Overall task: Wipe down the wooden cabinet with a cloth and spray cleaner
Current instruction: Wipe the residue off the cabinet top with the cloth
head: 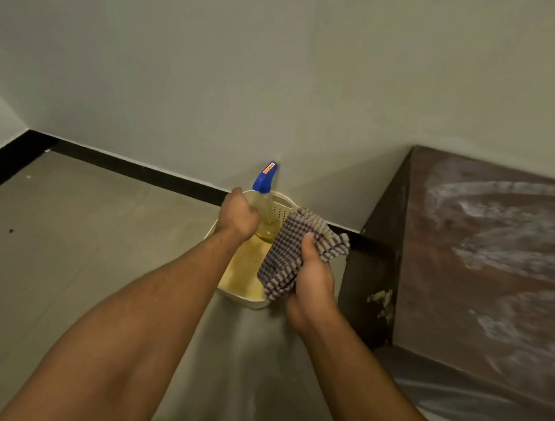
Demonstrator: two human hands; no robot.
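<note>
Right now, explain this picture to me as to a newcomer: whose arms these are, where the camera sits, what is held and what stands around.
There is no machine here. A person wears one camera on the head, and it looks forward and down, so the two bare arms reach into the picture from below.

The left hand grips a clear spray bottle with a blue head and yellowish liquid. The right hand holds a folded checked cloth.

Both hands are over a cream plastic basket that stands on the grey floor against the wall. Whether the bottle rests in it or is lifted, I cannot tell.

On the right is the dark wooden cabinet. Its top shows whitish curved streaks.
</note>
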